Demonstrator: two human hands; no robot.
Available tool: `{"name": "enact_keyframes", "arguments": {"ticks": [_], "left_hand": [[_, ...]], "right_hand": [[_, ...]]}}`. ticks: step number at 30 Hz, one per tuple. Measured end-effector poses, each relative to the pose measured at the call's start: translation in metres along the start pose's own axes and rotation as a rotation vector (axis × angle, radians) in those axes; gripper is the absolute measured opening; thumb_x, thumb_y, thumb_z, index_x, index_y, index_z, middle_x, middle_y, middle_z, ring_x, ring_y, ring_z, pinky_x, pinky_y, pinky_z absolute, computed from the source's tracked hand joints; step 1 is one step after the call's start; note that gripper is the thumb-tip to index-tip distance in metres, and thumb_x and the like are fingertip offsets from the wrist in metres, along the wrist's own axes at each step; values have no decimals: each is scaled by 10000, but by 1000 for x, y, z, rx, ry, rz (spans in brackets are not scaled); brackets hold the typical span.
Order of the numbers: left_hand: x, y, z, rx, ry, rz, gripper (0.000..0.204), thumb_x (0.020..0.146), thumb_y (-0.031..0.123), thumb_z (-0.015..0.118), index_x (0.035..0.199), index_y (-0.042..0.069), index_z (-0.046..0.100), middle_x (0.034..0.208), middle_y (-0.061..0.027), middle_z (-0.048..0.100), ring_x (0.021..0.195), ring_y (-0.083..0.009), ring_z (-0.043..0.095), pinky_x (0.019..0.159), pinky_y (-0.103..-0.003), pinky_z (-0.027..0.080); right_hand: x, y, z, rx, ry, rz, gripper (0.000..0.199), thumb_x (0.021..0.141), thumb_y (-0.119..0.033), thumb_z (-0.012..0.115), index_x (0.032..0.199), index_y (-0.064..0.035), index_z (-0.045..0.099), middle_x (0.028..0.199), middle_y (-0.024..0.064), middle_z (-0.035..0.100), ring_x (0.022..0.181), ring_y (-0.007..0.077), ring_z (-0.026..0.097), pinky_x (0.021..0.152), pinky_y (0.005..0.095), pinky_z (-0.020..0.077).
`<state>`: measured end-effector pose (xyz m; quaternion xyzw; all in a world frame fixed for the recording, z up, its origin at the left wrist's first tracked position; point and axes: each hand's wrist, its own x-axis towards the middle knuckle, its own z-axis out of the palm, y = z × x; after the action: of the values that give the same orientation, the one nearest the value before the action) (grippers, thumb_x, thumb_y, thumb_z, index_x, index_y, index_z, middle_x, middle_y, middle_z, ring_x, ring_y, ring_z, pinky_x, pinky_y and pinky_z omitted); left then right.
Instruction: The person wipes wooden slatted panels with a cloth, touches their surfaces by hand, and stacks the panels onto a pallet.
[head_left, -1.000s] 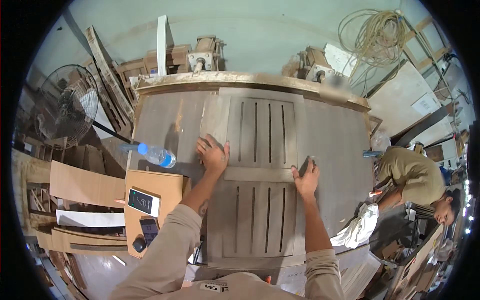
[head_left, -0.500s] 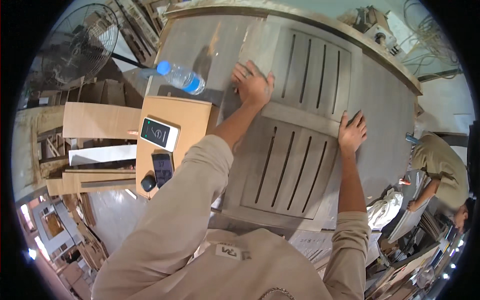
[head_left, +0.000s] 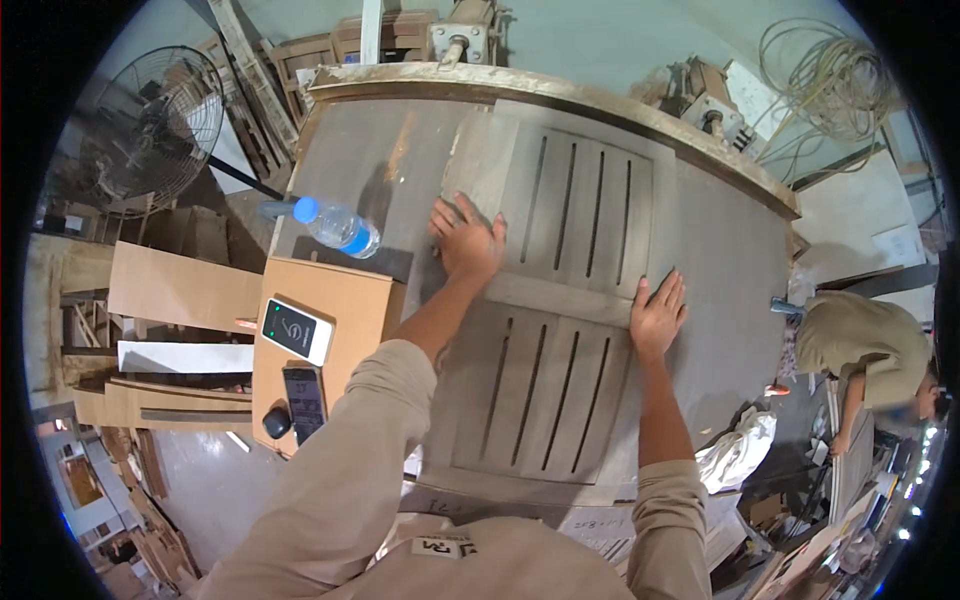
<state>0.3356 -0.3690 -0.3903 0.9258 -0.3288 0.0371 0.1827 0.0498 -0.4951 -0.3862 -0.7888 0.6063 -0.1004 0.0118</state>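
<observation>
A grey-brown wooden panel (head_left: 560, 290), like a cabinet door with two groups of long slots, lies flat on the grey worktable (head_left: 730, 250). My left hand (head_left: 468, 240) rests on its left side frame, the fingers spread and pointing away from me. On the opposite edge, level with the middle crossbar, lies my right hand (head_left: 658, 315), its fingers stretched out along the side. Neither hand grips anything that I can see. Both palms are hidden beneath the hands.
Left of the panel are a water bottle (head_left: 338, 228) and a cardboard box (head_left: 350, 300) carrying a white-edged device (head_left: 297, 331), a phone (head_left: 304, 400) and a small black object (head_left: 276, 422). A raised ledge (head_left: 560, 98) borders the far side. At right, a person (head_left: 862, 345) bends over boards.
The whole view has shifted, so the table sits lower and further left in the picture. Both hands stay at about the same places on the panel.
</observation>
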Motion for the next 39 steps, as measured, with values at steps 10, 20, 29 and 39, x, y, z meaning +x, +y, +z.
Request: {"name": "enact_keyframes", "arguments": {"ticks": [10, 20, 29, 39], "left_hand": [[1, 0, -7, 23, -17, 15, 776, 899, 437, 469, 1384, -124, 239, 1386, -405, 196, 1286, -508, 207, 1072, -562, 166], [2, -3, -2, 36, -19, 53, 772, 913, 457, 423, 1375, -130, 232, 1353, -430, 204, 1260, -517, 222, 1050, -567, 184], [0, -6, 2, 69, -28, 59, 769, 911, 453, 422, 1375, -133, 240, 1359, -438, 202, 1264, -523, 226, 1055, -570, 176], [4, -7, 3, 68, 1, 60, 762, 905, 431, 448, 1382, -126, 239, 1365, -428, 202, 1279, -524, 209, 1063, -568, 169]], "right_hand": [[1, -4, -3, 35, -40, 20, 699, 962, -530, 267, 1458, -39, 231, 1494, 148, 287, 1401, 287, 224, 1134, 477, 165], [2, 0, 0, 30, 24, -15, 688, 956, -516, 319, 1441, -30, 278, 1467, 174, 330, 1377, 313, 277, 1118, 503, 189], [0, -1, -4, 29, 10, -23, 671, 956, -475, 335, 1440, -14, 270, 1464, 212, 313, 1380, 341, 258, 1117, 518, 182], [2, -4, -4, 26, -48, -1, 669, 968, -483, 276, 1462, -36, 221, 1494, 184, 267, 1402, 319, 207, 1136, 493, 151]]}}
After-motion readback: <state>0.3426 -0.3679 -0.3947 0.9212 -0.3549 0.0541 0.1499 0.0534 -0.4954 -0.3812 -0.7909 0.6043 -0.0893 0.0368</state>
